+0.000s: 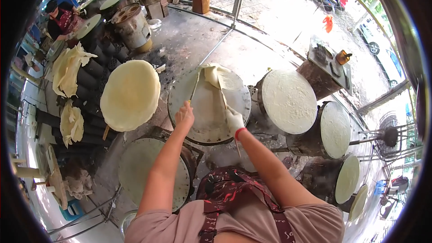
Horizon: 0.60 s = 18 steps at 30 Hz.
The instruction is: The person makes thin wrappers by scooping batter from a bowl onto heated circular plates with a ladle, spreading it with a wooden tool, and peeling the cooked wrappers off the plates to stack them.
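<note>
A round griddle [180,92] stands in front of me, with a pale, folded clump of thin batter or pancake [211,77] near its far edge. My bare left hand [184,115] is closed around the yellowish end of a thin scraper-like stick [195,85], which slants up to the clump's left side. My right hand [234,119], in a white glove with a red band at the wrist, grips a long wooden stick [223,96]. Its far end touches the clump, while its near end sticks out below the hand. What form the two tips have is hard to make out.
A large round pancake [130,95] rests at the left. Batter-covered griddles [289,101] curve along the right; another griddle [150,171] stands near my left arm. Folded dry sheets [71,69] lie over dark cylinders [93,68]. A co-worker [65,20] is at the far left.
</note>
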Available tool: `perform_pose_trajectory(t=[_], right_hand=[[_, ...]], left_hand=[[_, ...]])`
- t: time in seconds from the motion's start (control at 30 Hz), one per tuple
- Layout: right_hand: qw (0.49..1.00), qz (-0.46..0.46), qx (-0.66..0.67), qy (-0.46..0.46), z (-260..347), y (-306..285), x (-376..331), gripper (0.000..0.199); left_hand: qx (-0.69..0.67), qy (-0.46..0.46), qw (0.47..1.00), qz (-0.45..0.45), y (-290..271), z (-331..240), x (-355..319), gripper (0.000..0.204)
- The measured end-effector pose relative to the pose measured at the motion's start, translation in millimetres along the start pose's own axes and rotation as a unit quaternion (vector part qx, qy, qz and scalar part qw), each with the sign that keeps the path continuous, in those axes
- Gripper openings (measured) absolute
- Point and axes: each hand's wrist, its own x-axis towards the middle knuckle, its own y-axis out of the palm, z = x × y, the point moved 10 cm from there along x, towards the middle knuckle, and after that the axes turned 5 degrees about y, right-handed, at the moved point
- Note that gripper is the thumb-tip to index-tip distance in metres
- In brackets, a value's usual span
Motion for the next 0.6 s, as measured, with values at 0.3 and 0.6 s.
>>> perform_pose_trajectory(t=[0.3, 0.6], right_hand=[[0.992, 0.093, 0.069, 0.056, 15, 44, 2, 0.038], [0.998, 0.015, -0.020, -0.065, 30, 34, 12, 0.034]], left_hand=[[0.058, -0.067, 0.995, -0.052, -28, 65, -30, 0.045], [0.058, -0.056, 0.967, -0.243, -54, 133, -83, 0.056]])
